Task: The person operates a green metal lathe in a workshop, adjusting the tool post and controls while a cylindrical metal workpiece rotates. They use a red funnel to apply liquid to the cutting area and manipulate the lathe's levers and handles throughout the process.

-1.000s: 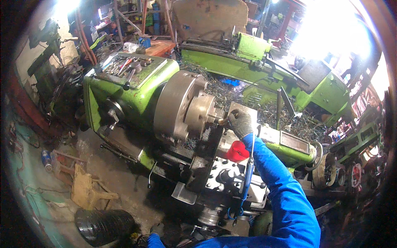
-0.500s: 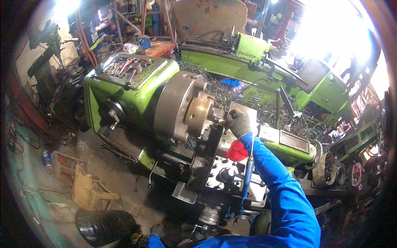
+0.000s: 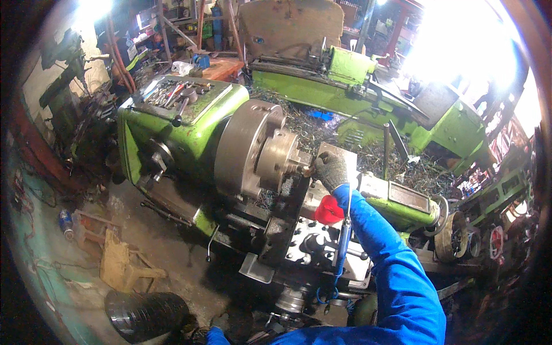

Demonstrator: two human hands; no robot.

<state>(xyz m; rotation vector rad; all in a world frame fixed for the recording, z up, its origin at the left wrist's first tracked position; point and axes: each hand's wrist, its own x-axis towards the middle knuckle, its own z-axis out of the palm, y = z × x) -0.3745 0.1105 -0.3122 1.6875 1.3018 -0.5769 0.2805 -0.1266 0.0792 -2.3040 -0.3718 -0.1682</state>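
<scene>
My right hand (image 3: 332, 171), in a grey knit glove, is closed at the small end of a round metal workpiece (image 3: 278, 155). The workpiece sits in the large chuck (image 3: 244, 149) of a green lathe (image 3: 213, 109). What the fingers pinch is too small to make out. Below that wrist are a red plastic piece (image 3: 329, 210) and a blue tool with a thin metal rod (image 3: 344, 244), over the tool post (image 3: 313, 242). My left hand (image 3: 220, 322), in a dark glove, is low at the bottom edge beside the lathe's front; its fingers are lost in shadow.
Hand tools (image 3: 172, 94) lie on the headstock top. Curled metal chips (image 3: 368, 132) fill the space behind the bed, before a second green lathe (image 3: 310, 86). At the left are a wooden stool (image 3: 123, 261), a dark ribbed cylinder (image 3: 146, 315) and a blue can (image 3: 66, 223).
The chuck jaws and workpiece sit at a different angle and the workpiece looks greyer. My right hand stays at nearly the same spot; my left hand has hardly moved.
</scene>
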